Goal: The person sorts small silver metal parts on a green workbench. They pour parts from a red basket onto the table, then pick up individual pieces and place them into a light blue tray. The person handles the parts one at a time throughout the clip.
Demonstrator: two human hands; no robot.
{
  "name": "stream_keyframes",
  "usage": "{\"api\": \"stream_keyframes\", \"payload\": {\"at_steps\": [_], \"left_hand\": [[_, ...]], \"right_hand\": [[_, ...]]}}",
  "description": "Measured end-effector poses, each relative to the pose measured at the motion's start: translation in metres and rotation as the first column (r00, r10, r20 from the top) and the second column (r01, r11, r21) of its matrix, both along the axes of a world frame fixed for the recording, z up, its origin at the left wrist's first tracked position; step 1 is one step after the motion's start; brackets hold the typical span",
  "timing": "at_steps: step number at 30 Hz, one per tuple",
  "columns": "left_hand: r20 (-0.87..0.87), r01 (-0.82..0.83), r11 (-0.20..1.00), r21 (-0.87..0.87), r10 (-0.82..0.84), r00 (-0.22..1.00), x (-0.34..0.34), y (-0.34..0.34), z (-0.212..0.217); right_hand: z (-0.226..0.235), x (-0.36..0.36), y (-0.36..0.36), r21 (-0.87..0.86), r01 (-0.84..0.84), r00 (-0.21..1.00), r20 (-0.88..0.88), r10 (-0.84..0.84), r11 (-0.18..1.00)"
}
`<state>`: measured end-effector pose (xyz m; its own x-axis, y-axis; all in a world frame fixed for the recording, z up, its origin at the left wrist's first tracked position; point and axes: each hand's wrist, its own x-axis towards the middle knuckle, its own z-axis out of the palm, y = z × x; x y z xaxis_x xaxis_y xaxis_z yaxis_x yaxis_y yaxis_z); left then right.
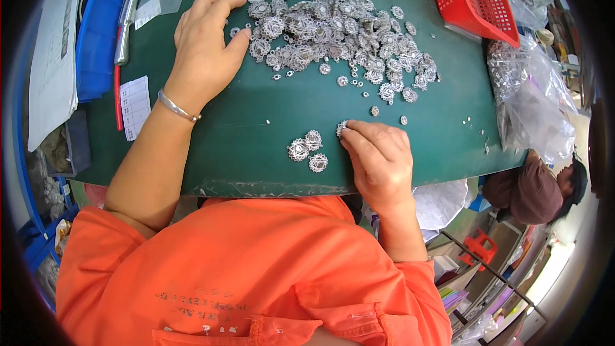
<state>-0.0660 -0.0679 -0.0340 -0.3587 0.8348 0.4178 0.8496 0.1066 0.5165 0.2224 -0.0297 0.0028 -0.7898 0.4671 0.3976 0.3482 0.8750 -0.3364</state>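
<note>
Fingers of left hand (pixel 208 54) loosely spread, thumb apart from index, at the left edge of the silver ornament pile (pixel 320 25); pieces overlap there, so a drag could snag lacy rims and pull neighbours along. Three loose ornaments (pixel 298 150) sit grouped near the front edge of the green table (pixel 256 160), so a wrist bump might scatter them. Right hand (pixel 382 160): fingertips together on a single ornament (pixel 341 129) beside that trio, can't tell if pinched or just pressed; edge-only contact risks a slip.
</note>
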Motion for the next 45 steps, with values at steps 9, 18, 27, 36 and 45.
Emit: {"api": "stream_keyframes", "payload": {"at_steps": [9,18,27,36,45], "left_hand": [[0.031,0.003,1.0,-0.015,-0.002,1.0,0.0,-0.001,0.003],[0.014,0.019,0.999,-0.046,-0.019,1.0,0.002,0.001,0.009],[0.014,-0.002,0.997,-0.075,0.003,1.0,0.002,-0.001,0.009],[0.023,-0.008,0.997,-0.077,0.01,1.0,0.004,-0.001,0.01],[0.018,-0.014,0.997,-0.075,0.015,1.0,0.004,0.0,0.012]], "right_hand": [[-0.001,-0.005,0.003,-0.115,0.031,0.985,-0.168,-0.05,0.993],[-0.008,0.0,0.043,-0.011,0.392,0.908,-0.154,-0.389,0.92],[0.008,-0.005,0.015,-0.729,0.184,0.803,-0.275,-0.528,0.659],[0.0,-0.012,-0.003,-0.205,-0.078,0.973,-0.229,0.03,0.976],[-0.014,-0.01,0.079,0.013,0.421,0.901,-0.12,-0.416,0.907]]}}
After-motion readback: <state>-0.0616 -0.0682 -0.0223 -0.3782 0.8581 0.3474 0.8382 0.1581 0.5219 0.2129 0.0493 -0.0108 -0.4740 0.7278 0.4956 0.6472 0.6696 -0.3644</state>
